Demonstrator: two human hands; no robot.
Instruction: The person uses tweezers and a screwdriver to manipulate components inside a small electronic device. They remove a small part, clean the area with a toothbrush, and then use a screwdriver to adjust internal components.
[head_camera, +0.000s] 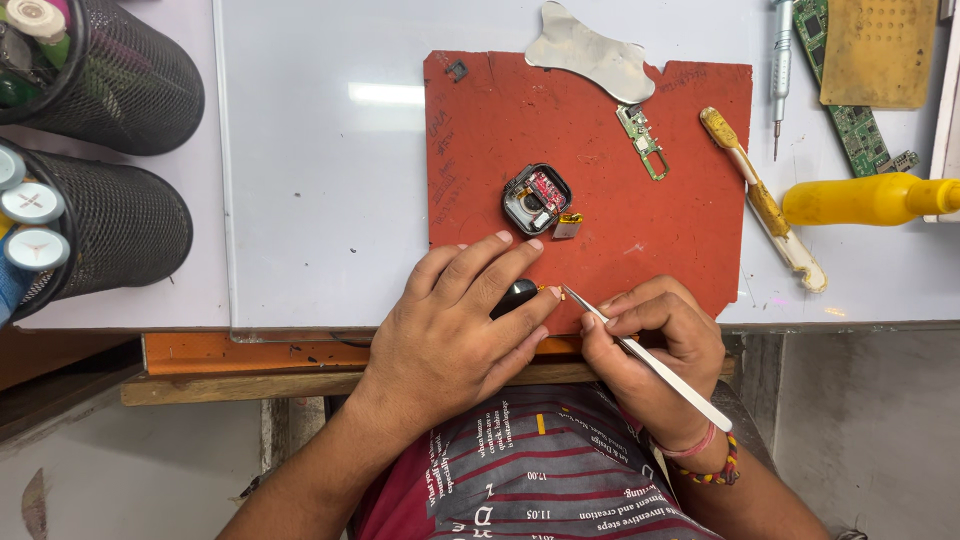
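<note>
While the left hand (455, 325) pins a small black part (514, 296) at the red mat's (500, 120) near edge, the right hand (655, 350) pinches steel tweezers (640, 355) shut-fingered, tips beside it. Tiny, light, probably fragile; best gripped by its edges.

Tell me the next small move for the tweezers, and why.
Probably ease the tweezers tip a touch further left to grip the small gold part. The right hand holds them with the tip just beside that part, while the left hand pins the black piece on the red mat.
</note>
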